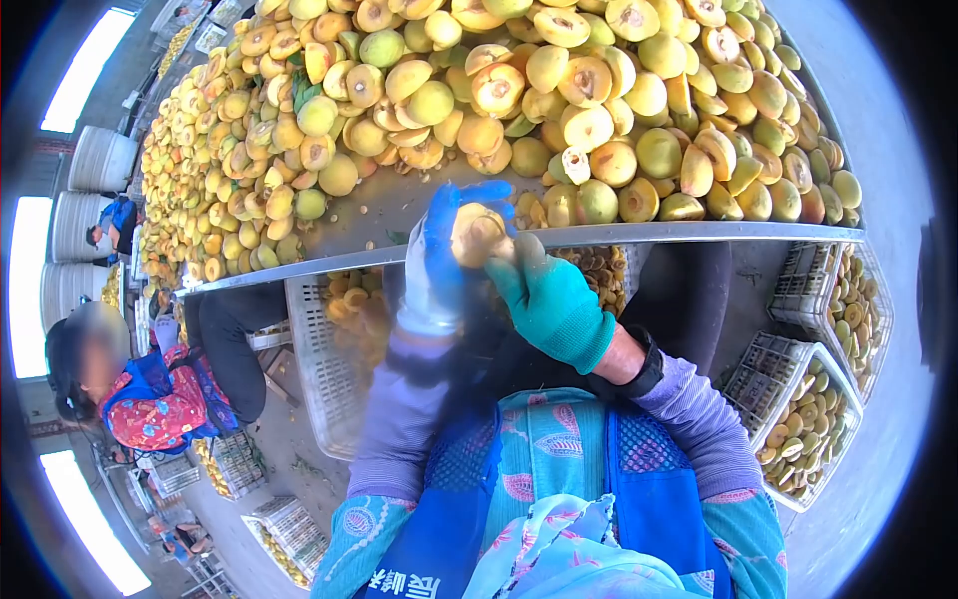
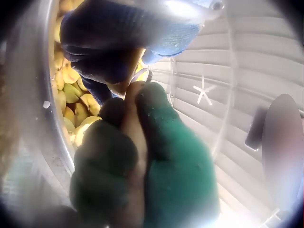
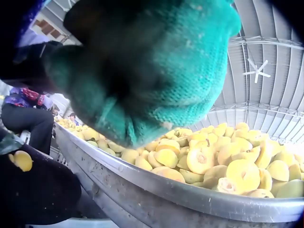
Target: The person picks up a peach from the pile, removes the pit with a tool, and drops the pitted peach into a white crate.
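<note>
right hand (image 1: 555, 302), pinching a handle (image 2: 137, 137), angles toward fruit (image 1: 473, 236) in left hand (image 1: 436, 262).

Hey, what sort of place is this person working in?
Probably a fruit-processing shed: there's a metal table heaped with halved yellow fruit, slatted plastic crates of more fruit beside it, and a high ribbed roof with a ceiling fan.

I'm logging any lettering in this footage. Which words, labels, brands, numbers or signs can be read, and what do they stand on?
White characters, apparently Chinese, on the blue garment: too small and skewed to quote reliably.
No other readable text shows in any view.
</note>
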Action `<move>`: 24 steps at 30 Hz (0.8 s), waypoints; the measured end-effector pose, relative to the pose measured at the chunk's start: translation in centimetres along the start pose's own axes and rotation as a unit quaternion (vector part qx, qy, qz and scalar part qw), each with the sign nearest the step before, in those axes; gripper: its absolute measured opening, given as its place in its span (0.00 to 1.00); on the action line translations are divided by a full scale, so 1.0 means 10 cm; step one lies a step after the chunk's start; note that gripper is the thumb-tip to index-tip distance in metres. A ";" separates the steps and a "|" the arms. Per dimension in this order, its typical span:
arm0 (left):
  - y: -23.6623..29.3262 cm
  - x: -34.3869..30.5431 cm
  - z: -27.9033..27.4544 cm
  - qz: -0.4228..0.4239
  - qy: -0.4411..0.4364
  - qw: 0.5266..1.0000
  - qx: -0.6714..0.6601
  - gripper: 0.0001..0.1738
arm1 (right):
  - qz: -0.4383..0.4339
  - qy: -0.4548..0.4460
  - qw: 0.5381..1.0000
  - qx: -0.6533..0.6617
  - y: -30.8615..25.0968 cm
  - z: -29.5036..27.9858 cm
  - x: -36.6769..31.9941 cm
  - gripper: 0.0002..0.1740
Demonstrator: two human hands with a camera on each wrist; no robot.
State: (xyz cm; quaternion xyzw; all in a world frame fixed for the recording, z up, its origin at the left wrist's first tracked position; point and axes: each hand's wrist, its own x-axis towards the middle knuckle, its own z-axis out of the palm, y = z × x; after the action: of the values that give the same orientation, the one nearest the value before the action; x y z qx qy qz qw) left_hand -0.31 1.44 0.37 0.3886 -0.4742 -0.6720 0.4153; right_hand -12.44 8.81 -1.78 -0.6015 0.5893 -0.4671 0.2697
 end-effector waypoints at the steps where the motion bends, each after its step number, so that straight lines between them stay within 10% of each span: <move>1: 0.00 0.01 -0.03 0.008 0.008 0.999 0.050 0.31 | -0.003 0.002 1.000 0.004 -0.01 0.01 -0.01 0.17; 9: -0.12 0.10 -0.15 0.363 -0.025 0.821 0.440 0.22 | 0.031 -0.077 0.996 0.032 -0.01 -0.03 -0.01 0.18; 16: -0.21 0.11 -0.01 0.264 0.043 0.915 0.302 0.23 | 0.091 -0.043 0.962 0.256 0.03 0.10 -0.05 0.21; 19: -0.24 0.03 0.00 0.193 0.047 0.952 0.233 0.24 | 0.317 -0.176 0.850 0.382 -0.24 -0.08 -0.05 0.22; 22: -0.07 0.06 0.09 0.213 -0.007 0.938 0.274 0.24 | 0.386 -0.266 0.642 0.607 -0.13 -0.22 -0.01 0.23; 24: -0.02 0.11 0.11 0.181 -0.037 0.953 0.242 0.25 | 0.343 -0.199 0.786 0.475 -0.24 -0.14 -0.05 0.22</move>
State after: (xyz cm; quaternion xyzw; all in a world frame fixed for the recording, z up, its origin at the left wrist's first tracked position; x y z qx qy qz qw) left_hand -1.73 0.79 0.29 0.3594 -0.7000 -0.4646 0.4060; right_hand -12.48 10.01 0.76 -0.2356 0.3937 -0.4342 0.7752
